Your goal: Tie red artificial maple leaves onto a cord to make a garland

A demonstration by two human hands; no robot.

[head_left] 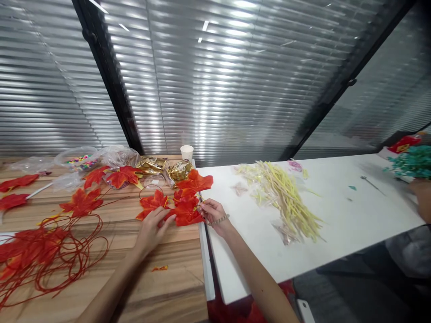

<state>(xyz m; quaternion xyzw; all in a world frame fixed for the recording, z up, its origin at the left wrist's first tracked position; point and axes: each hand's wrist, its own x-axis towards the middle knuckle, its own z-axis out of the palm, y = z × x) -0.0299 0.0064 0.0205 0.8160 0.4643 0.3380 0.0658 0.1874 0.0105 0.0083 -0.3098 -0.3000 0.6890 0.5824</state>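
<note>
Several red artificial maple leaves [186, 211] lie in a cluster at the wooden table's right edge. My left hand [153, 228] rests at the cluster's left side, its fingers apart and touching the leaves. At the other side my right hand [215, 217], with a beaded bracelet on the wrist, pinches the leaf edge or stem; its fingertips partly hide the spot. Another red maple leaf [153, 202] lies just beyond my left fingers. To the left, a separate red maple leaf [81, 202] lies above a tangle of red cord [72, 269].
Gold packets [180, 169], a paper cup [186, 153] and a plastic tub of coloured beads [79, 160] stand at the back. Yellow stems [289, 197] lie on the white table [340, 224]. A gap separates the tables. At far right, another person's hand [422, 197] is near teal flowers [412, 161].
</note>
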